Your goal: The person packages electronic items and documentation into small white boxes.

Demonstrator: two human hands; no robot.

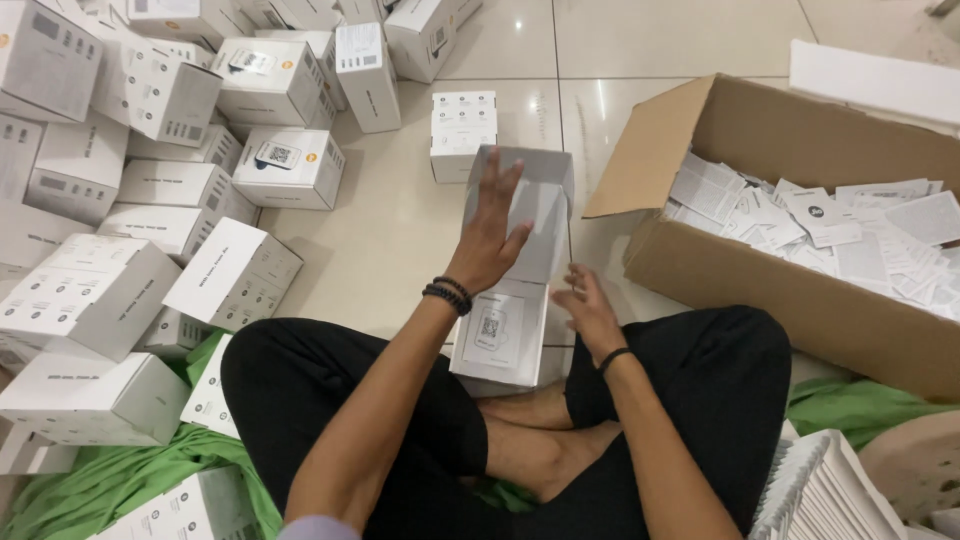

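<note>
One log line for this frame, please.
left hand: on open white box flap | right hand: at box side | cardboard carton: right

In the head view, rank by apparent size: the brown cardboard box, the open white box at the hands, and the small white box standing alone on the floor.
1. Brown cardboard box, largest.
2. Open white box, though it sits nearer the camera.
3. Small white box, smallest.
</note>
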